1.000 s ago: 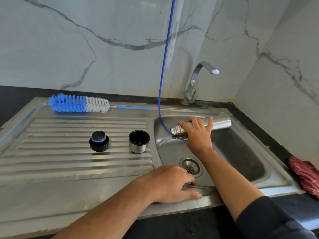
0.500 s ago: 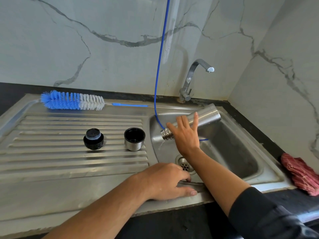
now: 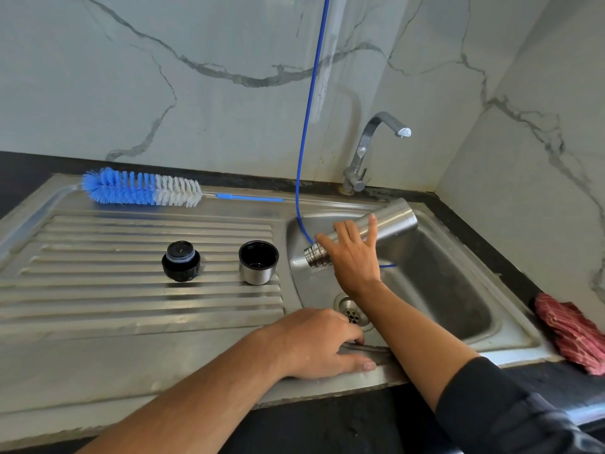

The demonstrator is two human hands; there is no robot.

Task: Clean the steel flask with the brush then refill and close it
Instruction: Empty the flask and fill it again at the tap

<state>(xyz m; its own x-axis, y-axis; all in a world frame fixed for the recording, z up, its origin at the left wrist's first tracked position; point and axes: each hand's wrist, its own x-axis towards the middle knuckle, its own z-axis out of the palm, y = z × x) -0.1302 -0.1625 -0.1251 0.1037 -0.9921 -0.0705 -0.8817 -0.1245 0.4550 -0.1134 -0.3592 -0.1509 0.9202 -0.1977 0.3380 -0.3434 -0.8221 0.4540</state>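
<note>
My right hand [image 3: 355, 257] grips the steel flask [image 3: 389, 224] over the sink basin [image 3: 451, 290]. The flask is tipped, its open threaded mouth pointing down and left, its base raised toward the back right. No water shows at the mouth. My left hand [image 3: 320, 342] rests on the sink's front rim, fingers relaxed, holding nothing. On the ribbed drainboard [image 3: 98, 290] stand the black stopper [image 3: 180, 261] and the steel cup lid [image 3: 258, 262], open side up. The blue and white bottle brush [image 3: 140, 188] lies along the back edge.
A steel tap [image 3: 370, 149] stands behind the basin, not running. A thin blue hose [image 3: 311, 109] hangs down the marble wall into the basin. The drain [image 3: 352, 311] sits at the basin's front left. A red cloth [image 3: 573, 332] lies on the dark counter at right.
The flask's base has risen and the stream of water from its mouth has stopped. My left hand has stayed on the rim.
</note>
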